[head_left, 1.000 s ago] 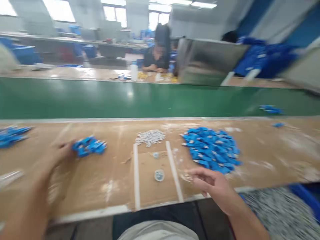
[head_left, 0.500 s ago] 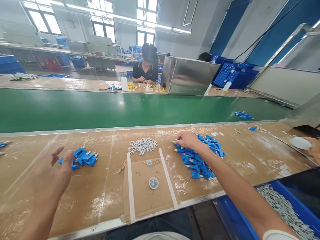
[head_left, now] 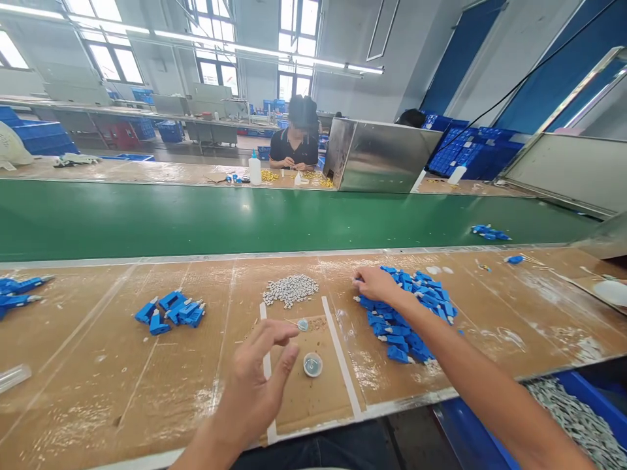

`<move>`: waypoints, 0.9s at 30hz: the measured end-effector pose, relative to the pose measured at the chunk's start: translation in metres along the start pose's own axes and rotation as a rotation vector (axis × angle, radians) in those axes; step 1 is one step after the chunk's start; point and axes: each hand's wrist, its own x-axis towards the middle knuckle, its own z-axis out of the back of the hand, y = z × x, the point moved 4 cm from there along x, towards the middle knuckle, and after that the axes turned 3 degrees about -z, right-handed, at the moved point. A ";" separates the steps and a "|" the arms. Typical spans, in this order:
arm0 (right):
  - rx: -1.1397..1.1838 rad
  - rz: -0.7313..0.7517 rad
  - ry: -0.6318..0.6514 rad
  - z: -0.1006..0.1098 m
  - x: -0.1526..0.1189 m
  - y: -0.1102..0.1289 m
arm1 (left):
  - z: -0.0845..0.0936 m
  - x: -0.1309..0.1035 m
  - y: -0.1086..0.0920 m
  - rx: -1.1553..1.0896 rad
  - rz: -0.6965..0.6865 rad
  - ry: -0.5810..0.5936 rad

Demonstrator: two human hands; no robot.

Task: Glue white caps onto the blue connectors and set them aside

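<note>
My left hand (head_left: 259, 369) hovers over the cardboard mat (head_left: 323, 398), thumb and forefinger apart, with nothing between them. Just beyond its fingertips lies a thin stick with a rounded, pale blue tip (head_left: 303, 324). A small round cup of clear liquid (head_left: 312, 365) stands to the right of the thumb. At the left edge of a heap of blue plastic parts with whitish tips (head_left: 399, 326), my right hand (head_left: 376, 285) has its fingers pinched on one blue part, mostly hidden by the fingers. Small grey pellets (head_left: 290, 289) lie in a pile between the hands.
A smaller group of blue parts (head_left: 171, 311) lies on the left, more at the far left edge. Beyond the table runs a green conveyor belt (head_left: 220, 222). Across it a person (head_left: 294, 140) sits by a white bottle (head_left: 255, 168). A blue crate of grey pieces (head_left: 578, 411) stands lower right.
My left hand has moved right, from beside the smaller blue group to over the cardboard mat. My right hand stays at the heap's left edge. The view has shifted slightly left.
</note>
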 end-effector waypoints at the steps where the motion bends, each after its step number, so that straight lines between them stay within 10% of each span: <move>1: 0.090 0.012 -0.036 0.007 -0.004 0.000 | -0.007 0.003 -0.004 -0.024 0.008 0.028; 7: 0.677 0.175 -0.094 0.038 -0.056 0.017 | -0.043 0.031 -0.016 -0.164 0.077 0.143; 17: 1.092 0.340 -0.140 0.016 -0.139 0.091 | -0.069 0.057 -0.018 -0.143 0.026 -0.030; 27: 0.835 0.163 0.186 -0.093 -0.156 0.042 | -0.024 -0.025 0.066 -0.982 0.679 -0.187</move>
